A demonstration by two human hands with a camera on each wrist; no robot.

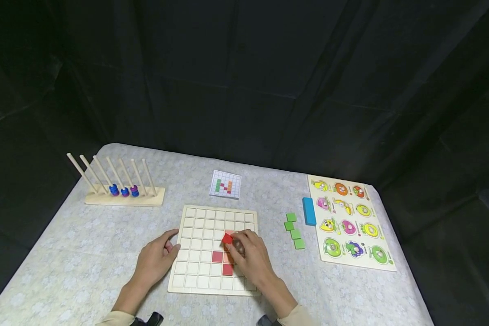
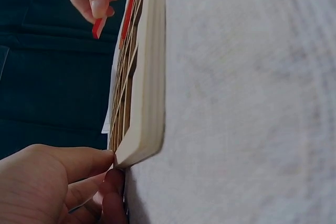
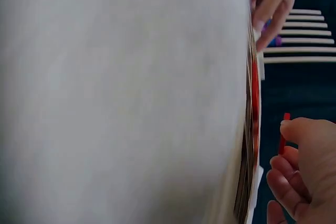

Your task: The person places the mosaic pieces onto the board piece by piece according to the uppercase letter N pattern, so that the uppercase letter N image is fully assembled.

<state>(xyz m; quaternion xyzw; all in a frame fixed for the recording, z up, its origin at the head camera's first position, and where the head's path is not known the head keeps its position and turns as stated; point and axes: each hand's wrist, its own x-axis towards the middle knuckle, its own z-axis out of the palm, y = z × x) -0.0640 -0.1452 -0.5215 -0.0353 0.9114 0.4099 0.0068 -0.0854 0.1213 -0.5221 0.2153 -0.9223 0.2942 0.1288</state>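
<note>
A light wooden grid board (image 1: pixel 195 256) lies flat on the table. My right hand (image 1: pixel 250 256) is over its right half and pinches a red square tile (image 1: pixel 227 238) between thumb and fingertips. The right wrist view shows the tile (image 3: pixel 283 134) held on edge, apart from the board's surface. Dark red tiles (image 1: pixel 217 256) and orange tiles sit in grid squares, the orange ones partly hidden by my right hand. My left hand (image 1: pixel 156 258) rests at the board's left edge; the left wrist view shows a fingertip touching the board's corner (image 2: pixel 137 153).
A pattern card (image 1: pixel 225 184) lies behind the board. Several green tiles (image 1: pixel 295 234) and a blue block (image 1: pixel 309 211) are to the right, beside a fruit puzzle board (image 1: pixel 350 222). A wooden peg stand (image 1: pixel 124 199) with blue and purple beads stands at back left.
</note>
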